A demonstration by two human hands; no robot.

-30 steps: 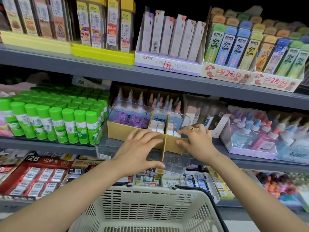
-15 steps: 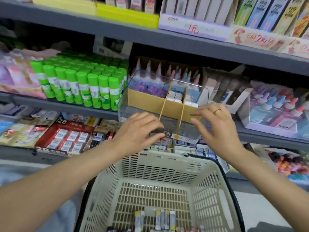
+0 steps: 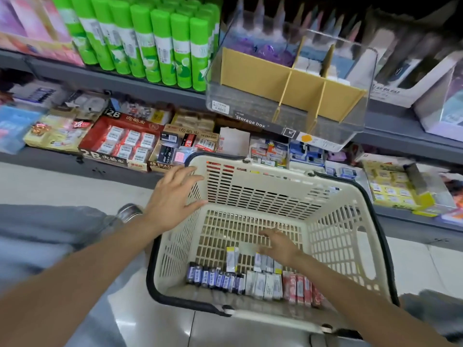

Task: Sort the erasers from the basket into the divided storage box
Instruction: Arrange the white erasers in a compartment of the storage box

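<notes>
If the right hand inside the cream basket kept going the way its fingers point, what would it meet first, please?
Probably the small grey-sleeved erasers at the fingertips of the right hand, then the cream plastic basket floor; motion blur leaves depth unclear.

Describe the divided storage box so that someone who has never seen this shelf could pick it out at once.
Find the grey middle shelf above the cream basket. Right of the green glue sticks stands the storage box, jutting past the shelf edge. Unlike the cardboard trays around it, it is clear plastic with tan dividers inside and a dark label reading "Storage box".
</notes>
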